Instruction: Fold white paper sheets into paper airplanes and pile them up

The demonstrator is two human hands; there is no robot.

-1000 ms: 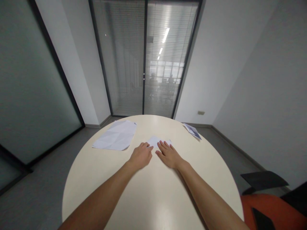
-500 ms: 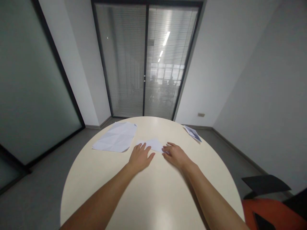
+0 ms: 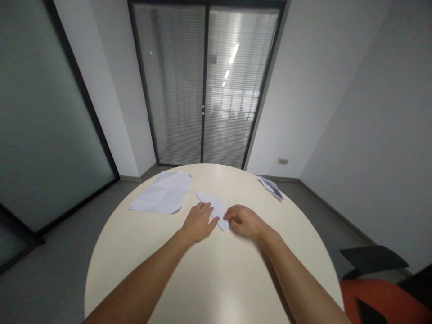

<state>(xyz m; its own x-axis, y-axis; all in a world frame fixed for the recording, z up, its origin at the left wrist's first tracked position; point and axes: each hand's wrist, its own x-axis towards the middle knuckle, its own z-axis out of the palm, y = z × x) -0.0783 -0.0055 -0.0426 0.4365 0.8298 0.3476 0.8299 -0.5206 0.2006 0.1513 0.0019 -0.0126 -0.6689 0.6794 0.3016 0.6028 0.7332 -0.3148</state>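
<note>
A small folded sheet of white paper (image 3: 218, 204) lies slantwise on the round cream table (image 3: 202, 279), between my two hands. My left hand (image 3: 198, 221) rests at its left edge with the fingers stretched out and the thumb apart. At the paper's right edge, the curled fingers of my right hand (image 3: 243, 220) pinch it near the lower corner. Part of the paper is hidden under the fingers of both hands.
Larger creased white sheets (image 3: 164, 192) lie at the table's far left. A folded paper with a dark printed patch (image 3: 272, 187) sits by the far right edge. Beyond the right side stands a red chair (image 3: 384, 297) with a black armrest (image 3: 374, 260).
The small paper has turned, its lower corner now pointing toward me. My right hand has shifted slightly nearer and left, and its fingers have curled in. The left hand stays nearly in place.
</note>
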